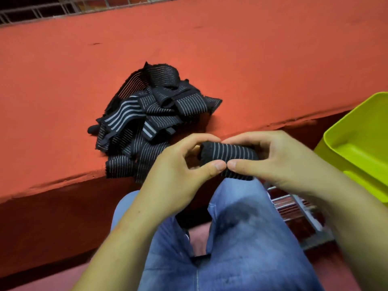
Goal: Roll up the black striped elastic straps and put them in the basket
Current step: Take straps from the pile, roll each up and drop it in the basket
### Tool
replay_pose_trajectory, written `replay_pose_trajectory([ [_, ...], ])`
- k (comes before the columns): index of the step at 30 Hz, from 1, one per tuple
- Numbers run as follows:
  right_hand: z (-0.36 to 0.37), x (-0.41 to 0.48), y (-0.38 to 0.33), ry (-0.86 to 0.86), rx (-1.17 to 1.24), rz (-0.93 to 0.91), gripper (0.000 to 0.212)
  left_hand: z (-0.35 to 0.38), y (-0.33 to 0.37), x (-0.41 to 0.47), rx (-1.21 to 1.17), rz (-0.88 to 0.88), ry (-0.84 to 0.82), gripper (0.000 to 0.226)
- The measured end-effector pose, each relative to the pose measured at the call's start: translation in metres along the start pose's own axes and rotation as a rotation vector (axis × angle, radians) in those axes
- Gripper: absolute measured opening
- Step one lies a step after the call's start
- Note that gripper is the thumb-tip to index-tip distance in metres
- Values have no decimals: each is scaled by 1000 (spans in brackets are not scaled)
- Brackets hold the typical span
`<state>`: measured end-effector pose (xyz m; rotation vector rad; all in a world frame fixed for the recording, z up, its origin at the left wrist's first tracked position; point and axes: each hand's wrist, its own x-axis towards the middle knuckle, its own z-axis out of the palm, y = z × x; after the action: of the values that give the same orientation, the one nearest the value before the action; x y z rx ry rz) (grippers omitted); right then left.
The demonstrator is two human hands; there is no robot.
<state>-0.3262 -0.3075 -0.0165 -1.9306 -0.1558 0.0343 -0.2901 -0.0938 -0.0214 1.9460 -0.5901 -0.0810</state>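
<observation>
A pile of black elastic straps with white stripes (151, 120) lies on the red ledge (231, 70), partly hanging over its front edge. Both hands hold one strap rolled into a short cylinder (228, 154) above my knees. My left hand (178, 164) grips the roll's left end with thumb below and fingers above. My right hand (273, 160) grips its right end the same way, and the two thumbs touch under the roll. A short loose tail of the strap hangs below the thumbs. The lime-green basket (361, 141) stands at the right edge, only partly in view, and I see nothing inside it.
My legs in blue jeans (241, 238) fill the lower middle. A white wire rack (294, 208) sits under my right forearm beside the basket. A metal grille (52, 9) runs along the top left behind the ledge.
</observation>
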Motion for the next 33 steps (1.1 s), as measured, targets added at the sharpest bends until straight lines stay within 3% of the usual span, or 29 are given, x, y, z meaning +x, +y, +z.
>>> replay_pose_trajectory([
  [5, -63, 1, -31, -144, -525, 2, 18, 22, 24, 34, 98, 98, -126, 40],
  [8, -96, -1, -41, -157, -718, 24, 24, 39, 41, 56, 109, 146, -185, 43],
  [18, -174, -23, -23, -72, -611, 320, 21, 118, 58, 111, -177, 59, -340, 46],
  [25, -260, -34, 35, 185, -786, 613, 30, 163, 45, 138, 178, 186, -280, 30],
  [33, -300, -2, 123, 165, -992, 948, 34, 205, 32, 151, 206, 83, -309, 13],
])
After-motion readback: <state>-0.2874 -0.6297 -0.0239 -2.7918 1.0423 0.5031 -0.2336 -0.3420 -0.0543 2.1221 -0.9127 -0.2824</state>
